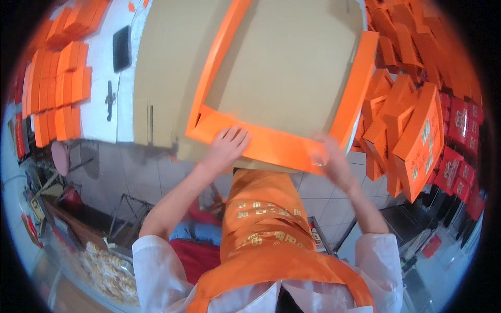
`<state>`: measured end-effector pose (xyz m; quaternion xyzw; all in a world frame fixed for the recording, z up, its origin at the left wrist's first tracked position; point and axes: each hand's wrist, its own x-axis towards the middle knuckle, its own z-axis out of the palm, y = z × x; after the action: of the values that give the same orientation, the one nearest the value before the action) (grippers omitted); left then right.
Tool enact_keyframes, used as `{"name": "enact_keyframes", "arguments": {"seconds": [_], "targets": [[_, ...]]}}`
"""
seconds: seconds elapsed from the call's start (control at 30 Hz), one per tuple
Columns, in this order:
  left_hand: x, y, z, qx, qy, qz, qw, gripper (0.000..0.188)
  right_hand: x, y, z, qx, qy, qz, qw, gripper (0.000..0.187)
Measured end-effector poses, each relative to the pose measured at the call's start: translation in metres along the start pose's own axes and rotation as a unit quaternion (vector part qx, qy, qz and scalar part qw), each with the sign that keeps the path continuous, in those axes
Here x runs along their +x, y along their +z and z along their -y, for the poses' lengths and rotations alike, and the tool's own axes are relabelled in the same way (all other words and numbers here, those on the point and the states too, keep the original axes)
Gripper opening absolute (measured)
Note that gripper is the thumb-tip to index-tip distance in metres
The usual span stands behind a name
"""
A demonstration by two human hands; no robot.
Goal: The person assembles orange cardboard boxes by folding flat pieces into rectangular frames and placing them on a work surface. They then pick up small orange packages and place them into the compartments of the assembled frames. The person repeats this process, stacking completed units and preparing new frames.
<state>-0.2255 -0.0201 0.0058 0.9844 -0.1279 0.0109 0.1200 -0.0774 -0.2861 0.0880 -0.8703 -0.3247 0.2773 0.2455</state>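
Observation:
An orange paperboard box frame lies in front of me on a sheet of brown cardboard. Cardboard-coloured surface shows inside its walls; I cannot tell if that is a bottom of its own. My left hand rests on the near side, left of the middle, its fingers stretched out over the orange strip and its thumb hidden. At the near right corner is my right hand, smeared by motion, so its fingers cannot be read. A small dark slot shows at the near left corner.
Stacked orange boxes stand at the far left. Beside them lie a dark phone-like slab and a small dark tool. Orange boxes lean together at right, close to my right hand, with red packages beyond.

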Motion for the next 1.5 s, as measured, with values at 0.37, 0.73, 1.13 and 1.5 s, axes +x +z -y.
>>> {"name": "enact_keyframes", "arguments": {"seconds": [0.37, 0.73, 1.13, 1.5], "targets": [[0.030, -0.034, 0.029, -0.025, -0.020, 0.137, 0.990, 0.073, -0.032, 0.064, -0.020, -0.269, 0.015, -0.062, 0.961, 0.082], [0.025, -0.027, 0.044, -0.126, -0.020, 0.209, 0.970, 0.044, -0.038, 0.073, -0.033, -0.166, 0.027, -0.042, 0.985, 0.044], [0.024, -0.031, 0.029, -0.080, -0.105, 0.266, 0.955, 0.042, -0.031, 0.065, -0.047, -0.162, 0.006, -0.007, 0.987, 0.026], [-0.001, -0.064, 0.022, 0.065, -0.013, 0.268, 0.961, 0.049, -0.026, 0.012, -0.050, -0.320, -0.112, 0.109, 0.934, 0.025]]}}
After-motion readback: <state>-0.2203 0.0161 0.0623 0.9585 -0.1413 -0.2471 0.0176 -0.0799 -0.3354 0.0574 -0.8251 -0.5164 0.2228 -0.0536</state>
